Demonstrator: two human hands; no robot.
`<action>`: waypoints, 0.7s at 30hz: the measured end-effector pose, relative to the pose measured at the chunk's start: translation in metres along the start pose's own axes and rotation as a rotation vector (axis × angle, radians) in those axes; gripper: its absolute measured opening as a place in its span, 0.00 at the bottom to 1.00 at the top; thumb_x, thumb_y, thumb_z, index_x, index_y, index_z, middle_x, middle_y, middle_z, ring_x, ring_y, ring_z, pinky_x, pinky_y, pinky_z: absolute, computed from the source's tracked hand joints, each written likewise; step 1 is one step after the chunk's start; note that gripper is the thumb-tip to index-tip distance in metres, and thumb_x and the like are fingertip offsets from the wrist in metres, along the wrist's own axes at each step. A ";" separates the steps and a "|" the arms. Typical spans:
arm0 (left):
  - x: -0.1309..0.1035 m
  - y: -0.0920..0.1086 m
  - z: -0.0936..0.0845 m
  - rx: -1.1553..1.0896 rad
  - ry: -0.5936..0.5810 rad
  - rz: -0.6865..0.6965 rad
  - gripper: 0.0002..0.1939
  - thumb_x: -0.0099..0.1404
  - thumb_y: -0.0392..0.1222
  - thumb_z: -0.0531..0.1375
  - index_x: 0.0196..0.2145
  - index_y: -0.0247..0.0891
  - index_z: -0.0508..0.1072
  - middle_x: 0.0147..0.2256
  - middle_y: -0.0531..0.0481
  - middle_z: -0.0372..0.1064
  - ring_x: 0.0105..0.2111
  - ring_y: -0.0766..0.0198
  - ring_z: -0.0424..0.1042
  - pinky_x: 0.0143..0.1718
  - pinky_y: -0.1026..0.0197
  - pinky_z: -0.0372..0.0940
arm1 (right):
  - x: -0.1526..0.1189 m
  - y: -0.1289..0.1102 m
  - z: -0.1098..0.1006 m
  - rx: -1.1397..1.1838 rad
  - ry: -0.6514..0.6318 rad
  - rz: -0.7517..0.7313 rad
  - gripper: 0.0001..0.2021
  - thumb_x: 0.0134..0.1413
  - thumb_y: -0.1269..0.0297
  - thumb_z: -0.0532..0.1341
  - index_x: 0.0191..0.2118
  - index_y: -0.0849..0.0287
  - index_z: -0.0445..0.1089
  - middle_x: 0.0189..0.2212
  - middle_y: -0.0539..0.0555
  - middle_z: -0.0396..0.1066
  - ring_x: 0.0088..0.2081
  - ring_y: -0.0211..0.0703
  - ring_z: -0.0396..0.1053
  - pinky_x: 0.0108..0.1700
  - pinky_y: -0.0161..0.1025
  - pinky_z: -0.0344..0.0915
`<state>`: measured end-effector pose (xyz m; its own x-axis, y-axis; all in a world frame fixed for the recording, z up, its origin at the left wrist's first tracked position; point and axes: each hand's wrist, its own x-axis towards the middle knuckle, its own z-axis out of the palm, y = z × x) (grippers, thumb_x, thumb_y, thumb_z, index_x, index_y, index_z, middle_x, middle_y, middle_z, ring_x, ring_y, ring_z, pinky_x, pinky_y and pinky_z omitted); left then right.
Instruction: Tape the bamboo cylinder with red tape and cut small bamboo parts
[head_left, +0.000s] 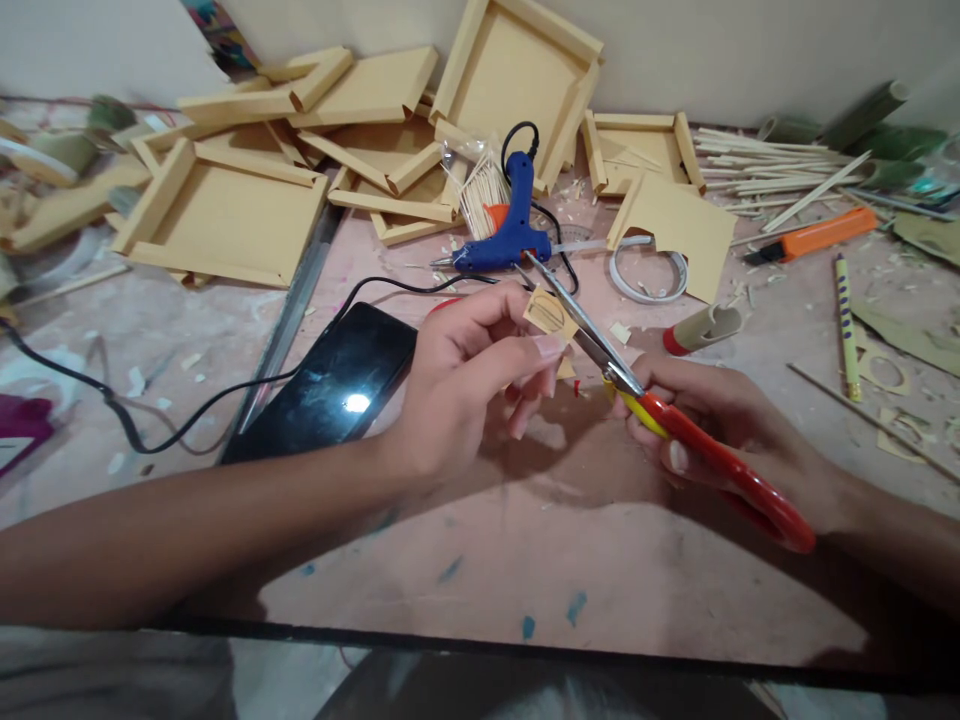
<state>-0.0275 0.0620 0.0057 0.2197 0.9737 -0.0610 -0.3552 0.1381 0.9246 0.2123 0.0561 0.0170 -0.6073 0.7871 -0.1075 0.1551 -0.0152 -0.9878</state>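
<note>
Firstly, one broad, pale pinkish surface (480,590), strewn with scraps and shavings. Across its far side, a jumbled group of tan cardboard trays with raised, folded rims (225,215), several overlapping. At far right, one loose heap of thin, pale wooden sticks (765,175). Left of centre, one glossy black rectangular device (322,385), lying flat and reflecting a bright light, beside the left forearm.

Two bare hands, above the surface. Right hand (720,420): closed about the handles of one pair of metal-bladed scissors with red and yellow handles (690,425); blades parted, pointing away and to the left. Left hand (465,375): pinching a small card piece between thumb and fingers.

One blue glue gun with a black cord (491,250), lying beyond the left hand. One orange cutter with a black end (825,235), near the sticks. One yellow pencil with dark spots (846,330), to the right of the right hand. One white ring-shaped roll (616,280), beyond the scissors. One short tube with a red band (705,330), just beyond the right hand.

Lastly, one small tan card piece with curved dark lines (550,313), held up at the scissor blades; exact contact with their edges cannot be told.
</note>
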 end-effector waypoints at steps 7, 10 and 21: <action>0.001 -0.003 -0.001 0.032 -0.002 0.042 0.11 0.68 0.37 0.66 0.29 0.39 0.69 0.23 0.58 0.71 0.16 0.74 0.63 0.14 0.71 0.57 | -0.002 0.002 0.001 0.086 0.002 0.059 0.19 0.64 0.48 0.72 0.35 0.55 0.66 0.25 0.45 0.62 0.24 0.33 0.56 0.24 0.35 0.50; 0.001 -0.004 -0.002 0.063 -0.001 0.061 0.10 0.69 0.39 0.67 0.30 0.40 0.70 0.24 0.58 0.70 0.16 0.74 0.63 0.15 0.71 0.57 | -0.003 0.003 0.002 0.106 0.008 0.079 0.18 0.63 0.50 0.74 0.35 0.54 0.67 0.25 0.44 0.63 0.24 0.34 0.57 0.23 0.35 0.50; 0.001 -0.006 -0.001 0.069 0.033 0.110 0.10 0.70 0.36 0.64 0.30 0.40 0.71 0.23 0.57 0.69 0.17 0.73 0.63 0.14 0.71 0.58 | -0.001 0.001 0.002 0.062 0.019 0.055 0.17 0.65 0.49 0.72 0.36 0.54 0.68 0.26 0.46 0.65 0.25 0.35 0.61 0.24 0.35 0.54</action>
<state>-0.0262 0.0621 0.0002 0.1523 0.9878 0.0310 -0.3117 0.0182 0.9500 0.2118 0.0542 0.0161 -0.5843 0.7956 -0.1601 0.1389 -0.0964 -0.9856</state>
